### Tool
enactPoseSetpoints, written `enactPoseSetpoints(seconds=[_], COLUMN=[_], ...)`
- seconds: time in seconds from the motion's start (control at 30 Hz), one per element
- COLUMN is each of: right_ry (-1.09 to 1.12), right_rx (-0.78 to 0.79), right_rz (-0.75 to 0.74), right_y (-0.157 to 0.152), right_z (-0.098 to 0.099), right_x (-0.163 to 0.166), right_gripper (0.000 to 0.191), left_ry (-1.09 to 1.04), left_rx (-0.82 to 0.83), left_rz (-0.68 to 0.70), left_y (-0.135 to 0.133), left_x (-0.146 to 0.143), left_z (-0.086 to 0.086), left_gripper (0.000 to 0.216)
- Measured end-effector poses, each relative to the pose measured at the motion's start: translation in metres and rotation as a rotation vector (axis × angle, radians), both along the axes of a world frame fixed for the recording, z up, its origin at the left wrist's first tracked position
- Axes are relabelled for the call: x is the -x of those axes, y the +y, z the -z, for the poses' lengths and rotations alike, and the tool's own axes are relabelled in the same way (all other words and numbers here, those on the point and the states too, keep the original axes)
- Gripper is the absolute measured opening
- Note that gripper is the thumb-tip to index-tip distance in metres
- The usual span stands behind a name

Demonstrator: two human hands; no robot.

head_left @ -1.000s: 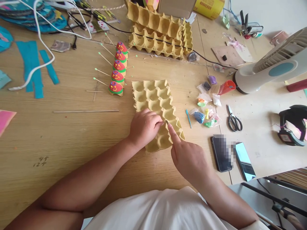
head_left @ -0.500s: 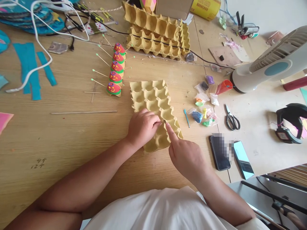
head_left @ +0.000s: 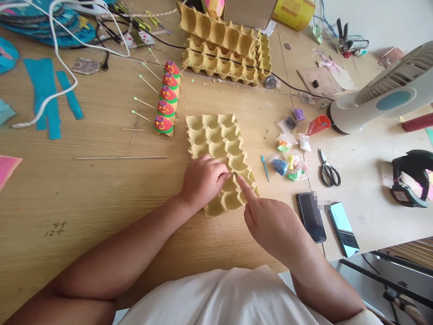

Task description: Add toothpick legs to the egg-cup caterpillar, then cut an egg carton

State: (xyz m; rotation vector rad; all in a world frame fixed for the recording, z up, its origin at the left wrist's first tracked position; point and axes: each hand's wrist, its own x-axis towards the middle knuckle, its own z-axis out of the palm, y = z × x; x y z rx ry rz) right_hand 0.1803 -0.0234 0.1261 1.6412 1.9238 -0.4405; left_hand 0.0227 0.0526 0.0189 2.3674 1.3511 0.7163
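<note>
A yellow egg tray (head_left: 216,135) lies flat on the wooden table in front of me. My left hand (head_left: 203,178) rests on its near left part with the fingers curled, pressing the tray. My right hand (head_left: 270,223) is at the tray's near right edge, forefinger stretched along a small thin blade-like tool (head_left: 235,174) whose tip meets the tray between two cups. The rest of that tool is hidden under the hand.
Several painted egg-cup figures (head_left: 165,108) with sticks stand left of the tray. A stack of egg trays (head_left: 225,49) sits at the back. Clay packets (head_left: 289,155), scissors (head_left: 329,170), two phones (head_left: 326,221) and a fan (head_left: 389,92) lie to the right. A long stick (head_left: 120,157) lies left.
Both hands stay in the same place on the tray; only the view has shifted slightly.
</note>
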Motion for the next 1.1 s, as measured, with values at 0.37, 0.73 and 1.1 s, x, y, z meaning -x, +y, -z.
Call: enactPoseSetpoints(seconds=[0.37, 0.73, 1.1], right_ry=[0.007, -0.039, -0.042], right_rx=[-0.01, 0.035, 0.022], right_rz=[0.018, -0.011, 0.014], right_y=[0.001, 0.008, -0.003], right_z=[0.006, -0.003, 0.004], right_x=[0.001, 0.005, 0.005], right_gripper=[0.07, 0.07, 0.071], left_ry=[-0.001, -0.005, 0.0], left_rx=[-0.013, -0.012, -0.019], left_rz=[0.007, 0.002, 0.001], left_y=[0.0, 0.001, 0.0], left_x=[0.001, 0.0, 0.0], left_z=[0.0, 0.0, 0.002], left_gripper=[0.018, 0.019, 0.019])
